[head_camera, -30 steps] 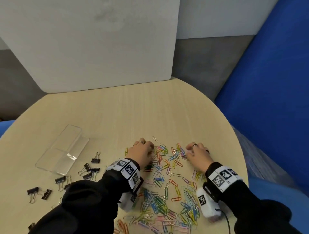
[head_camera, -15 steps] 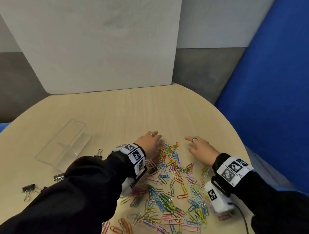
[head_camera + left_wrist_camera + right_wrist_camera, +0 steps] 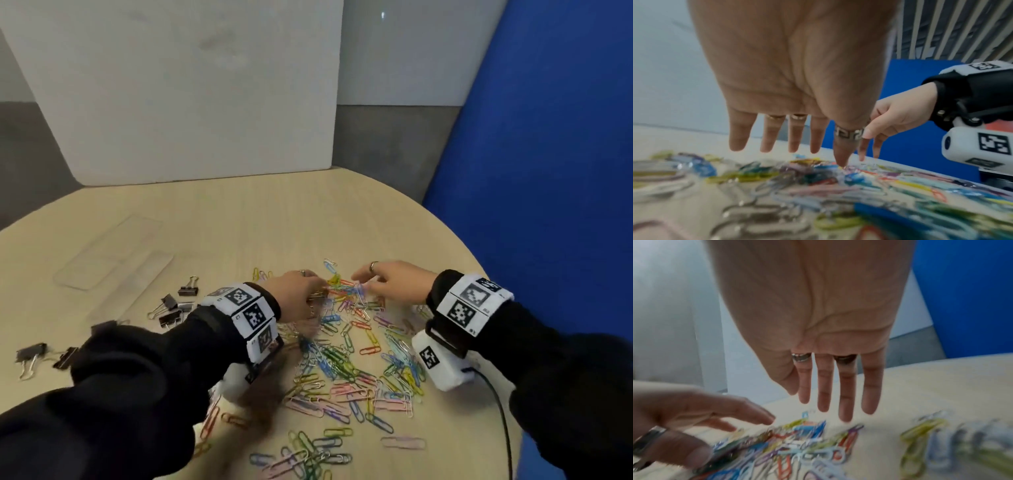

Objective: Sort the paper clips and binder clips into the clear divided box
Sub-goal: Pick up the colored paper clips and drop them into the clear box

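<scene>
Both hands low over the far edge of the paper clips (image 3: 346,349), palms down: left hand (image 3: 298,294) on the left of the heap, right hand (image 3: 394,282) on the right, fingertips facing each other with a narrow band of clips between. Left fingers (image 3: 766,134) straight and spread, thumb tip down on the clips, nothing gripped; right fingers (image 3: 846,386) likewise straight and apart, hovering just above the table (image 3: 239,212), empty. Clips straight beneath and toward the near side of both hands, so a gathering sweep looks likely to run inward and nearward, though that is only a guess. Box (image 3: 113,263) well off to the far left, long axis running from near left to far right, closer to the left hand; apparently nothing in it yet. Binder clips (image 3: 174,308) scattered between box and left sleeve, more at the near left edge. Paper clips thin bent wire, plastic-coated in pink, blue, green, yellow and orange, some bare silver, tangled and overlapping, lying flat. Binder clips black folded metal with silver wire handles. Box clear hard plastic, shallow, with rounded corners; dividers hard to make out. Table pale wood grain, rounded edge.
</scene>
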### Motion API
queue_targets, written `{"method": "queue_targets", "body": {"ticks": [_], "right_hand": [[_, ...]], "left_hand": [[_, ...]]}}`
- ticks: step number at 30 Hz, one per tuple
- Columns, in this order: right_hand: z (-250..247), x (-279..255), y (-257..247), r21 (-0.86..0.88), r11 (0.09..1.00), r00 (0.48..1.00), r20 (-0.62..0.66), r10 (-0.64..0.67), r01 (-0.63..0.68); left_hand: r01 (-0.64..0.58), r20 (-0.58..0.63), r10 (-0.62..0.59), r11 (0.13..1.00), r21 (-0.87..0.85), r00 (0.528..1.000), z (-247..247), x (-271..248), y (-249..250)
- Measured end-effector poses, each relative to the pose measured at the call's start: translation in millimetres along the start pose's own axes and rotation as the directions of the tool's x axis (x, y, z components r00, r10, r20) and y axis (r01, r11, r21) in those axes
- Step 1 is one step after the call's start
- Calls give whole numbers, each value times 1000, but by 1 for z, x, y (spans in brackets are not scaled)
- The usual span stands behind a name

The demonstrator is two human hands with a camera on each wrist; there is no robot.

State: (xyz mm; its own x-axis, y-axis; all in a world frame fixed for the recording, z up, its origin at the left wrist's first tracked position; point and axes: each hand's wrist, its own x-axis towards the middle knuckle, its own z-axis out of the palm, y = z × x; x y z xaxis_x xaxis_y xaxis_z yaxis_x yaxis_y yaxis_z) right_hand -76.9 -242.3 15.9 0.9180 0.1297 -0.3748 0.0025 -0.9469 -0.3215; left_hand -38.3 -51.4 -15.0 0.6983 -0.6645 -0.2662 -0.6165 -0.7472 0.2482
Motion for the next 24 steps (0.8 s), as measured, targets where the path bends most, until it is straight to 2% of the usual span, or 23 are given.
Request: {"method": "queue_targets", "body": {"ticks": [3,10,12,15,17,20,22,24], "right_hand": [[-2,-29,7,79,996,995,-84,55,-48],[11,-90,49,73,964,966,42,255,-257],[16,-103,58,107,934,939,65,337,-342],[24,-115,65,112,900,901,167,401,-421],[31,-114,67,132,897,897,209,390,-421],[41,-102,64,94,944,938,181,296,-316],[42,-95,59,93,964,957,174,230,-249],[38,-91,59,172,957,968,138,210,-233]], "left_hand": [[0,-41,0,1000,16,999,-1,-23,14],[-106,1,106,989,107,994,3,-76,51],[-185,39,182,974,130,983,8,-86,65],[-340,120,326,931,134,938,21,-93,91],[-414,196,382,895,166,903,33,-94,106],[-462,299,386,851,250,873,47,-93,116],[-451,319,364,853,263,875,49,-92,113],[-402,288,329,882,247,899,47,-92,108]]}}
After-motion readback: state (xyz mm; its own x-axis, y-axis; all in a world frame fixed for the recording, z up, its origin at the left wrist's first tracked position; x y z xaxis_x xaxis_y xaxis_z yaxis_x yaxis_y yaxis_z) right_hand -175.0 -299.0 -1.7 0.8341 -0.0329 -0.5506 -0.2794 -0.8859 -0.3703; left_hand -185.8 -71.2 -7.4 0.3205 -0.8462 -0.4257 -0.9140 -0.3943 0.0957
